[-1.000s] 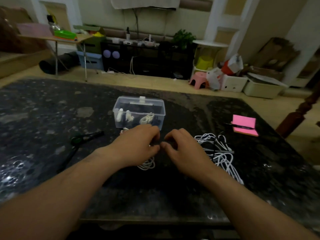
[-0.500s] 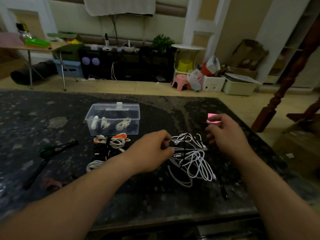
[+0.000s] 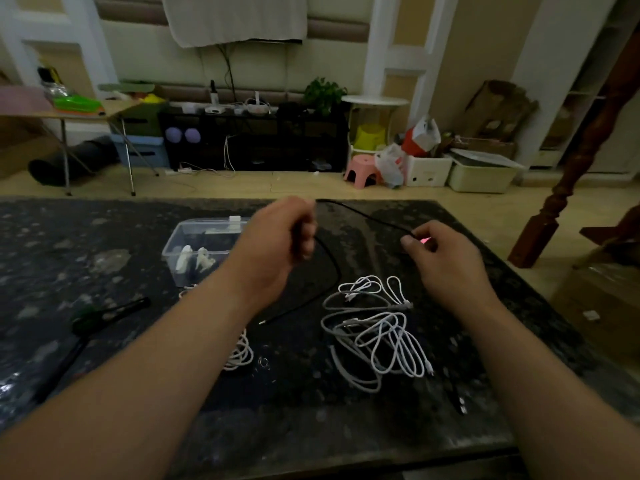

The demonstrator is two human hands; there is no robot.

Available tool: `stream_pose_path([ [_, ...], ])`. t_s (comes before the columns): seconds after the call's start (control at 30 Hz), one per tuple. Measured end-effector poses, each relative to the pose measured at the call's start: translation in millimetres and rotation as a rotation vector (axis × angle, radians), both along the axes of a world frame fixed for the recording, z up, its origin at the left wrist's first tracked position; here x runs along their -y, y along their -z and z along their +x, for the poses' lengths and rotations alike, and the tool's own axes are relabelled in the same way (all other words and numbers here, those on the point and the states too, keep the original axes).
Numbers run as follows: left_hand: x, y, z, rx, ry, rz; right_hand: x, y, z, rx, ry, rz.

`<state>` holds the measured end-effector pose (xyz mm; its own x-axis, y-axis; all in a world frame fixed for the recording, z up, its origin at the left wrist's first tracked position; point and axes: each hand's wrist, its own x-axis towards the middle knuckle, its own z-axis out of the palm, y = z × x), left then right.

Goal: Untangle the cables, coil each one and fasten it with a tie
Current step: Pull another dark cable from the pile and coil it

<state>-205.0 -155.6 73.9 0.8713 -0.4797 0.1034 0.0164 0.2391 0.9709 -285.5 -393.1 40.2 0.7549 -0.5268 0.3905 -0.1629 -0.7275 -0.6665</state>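
Note:
A thin black cable [image 3: 363,216] stretches between my two raised hands above the dark table [image 3: 69,244]. My left hand [image 3: 280,233] is fisted on one part of it, and a loop hangs from that fist down to a loose plug end near the table. My right hand [image 3: 440,251] pinches the cable farther along between thumb and fingers. Below my hands a tangle of white cables [image 3: 374,327] lies on the table. A coiled white cable [image 3: 239,355] shows partly under my left forearm.
A clear plastic box [image 3: 194,244] with small white and dark items stands behind my left hand. A black and green tool [image 3: 104,313] lies at the left. A dark plug [image 3: 459,400] lies near the front right. The table's right edge is close.
Both hands have lifted away from the white tangle and now hold a black cable stretched between them. The left hand has risen and closed into a fist.

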Motion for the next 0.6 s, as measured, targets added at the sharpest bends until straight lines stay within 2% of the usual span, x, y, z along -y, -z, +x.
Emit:
stream_pose_path([
  [0.13,-24.0,10.8,11.5,-0.211,-0.033,-0.114,-6.7,-5.2,5.2,-0.01,0.005,-0.083],
  [0.23,-30.3,18.0,12.8,-0.279,-0.043,-0.162,-21.7,-6.2,3.8,0.016,-0.079,-0.102],
  [0.4,-26.6,18.7,4.1,-0.293,0.051,-0.181,-54.7,-4.6,7.7,-0.066,-0.37,0.22],
  [0.6,-24.1,20.0,0.3,-0.25,0.099,-0.255,-82.5,-8.0,18.4,-0.135,-0.607,0.454],
])
